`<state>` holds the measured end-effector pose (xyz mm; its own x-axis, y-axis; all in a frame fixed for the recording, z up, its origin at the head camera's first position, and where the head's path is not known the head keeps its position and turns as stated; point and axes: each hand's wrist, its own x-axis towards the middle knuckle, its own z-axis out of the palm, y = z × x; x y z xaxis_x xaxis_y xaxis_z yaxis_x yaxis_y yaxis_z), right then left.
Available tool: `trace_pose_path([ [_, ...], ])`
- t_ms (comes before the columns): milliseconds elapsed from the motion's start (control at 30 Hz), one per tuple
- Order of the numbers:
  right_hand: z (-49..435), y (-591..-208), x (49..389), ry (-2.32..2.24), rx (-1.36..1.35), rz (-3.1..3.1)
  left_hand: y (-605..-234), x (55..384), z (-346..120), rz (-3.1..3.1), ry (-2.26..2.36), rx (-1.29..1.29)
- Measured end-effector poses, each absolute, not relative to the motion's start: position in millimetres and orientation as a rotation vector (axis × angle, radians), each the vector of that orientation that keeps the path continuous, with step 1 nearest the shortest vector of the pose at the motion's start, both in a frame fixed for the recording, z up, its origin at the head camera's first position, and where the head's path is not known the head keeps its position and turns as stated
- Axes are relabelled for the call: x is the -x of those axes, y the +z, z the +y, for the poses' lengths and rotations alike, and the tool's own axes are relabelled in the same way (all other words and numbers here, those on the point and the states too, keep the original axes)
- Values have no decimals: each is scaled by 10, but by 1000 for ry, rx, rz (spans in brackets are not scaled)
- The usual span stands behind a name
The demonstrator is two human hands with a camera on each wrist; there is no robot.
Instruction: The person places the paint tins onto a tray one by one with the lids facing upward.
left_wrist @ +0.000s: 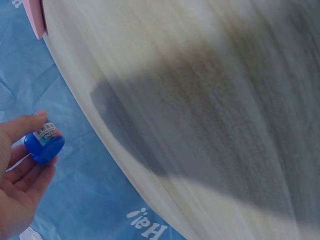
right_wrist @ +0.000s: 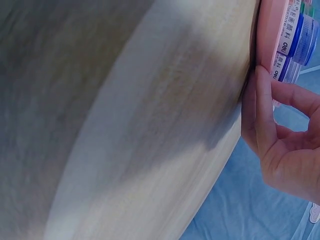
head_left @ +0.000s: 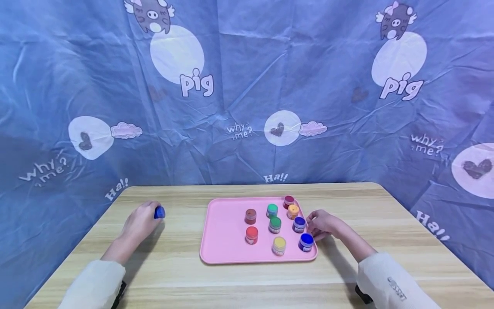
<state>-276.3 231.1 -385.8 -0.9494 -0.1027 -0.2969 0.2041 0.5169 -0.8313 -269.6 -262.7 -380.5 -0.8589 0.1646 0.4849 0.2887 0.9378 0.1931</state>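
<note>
My left hand (head_left: 140,219) grips a small blue paint jar (left_wrist: 45,142) between thumb and fingers, held above the table to the left of the pink tray (head_left: 225,246). Its printed label faces the left wrist camera. Over at the tray's right side, my right hand (head_left: 323,224) pinches the rim, thumb and fingertips on the edge. Closest to that hand stand a dark blue paint jar (head_left: 299,225) and a brighter blue paint jar (head_left: 306,242), both upright on the tray.
Also upright on the tray are brown (head_left: 250,216), red (head_left: 251,235), pale yellow (head_left: 278,246), orange (head_left: 293,211), dark red (head_left: 288,201) and two green jars (head_left: 272,210). The wooden table (head_left: 239,285) ends at a blue printed cloth (head_left: 247,94) behind.
</note>
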Motion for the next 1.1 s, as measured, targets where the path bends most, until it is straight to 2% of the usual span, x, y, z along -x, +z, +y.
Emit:
trace_pose_path([
  [1100, 2313, -3840, 2760, -1396, -93, 2446, -3719, 2659, -2272, -2579, -443, 421],
])
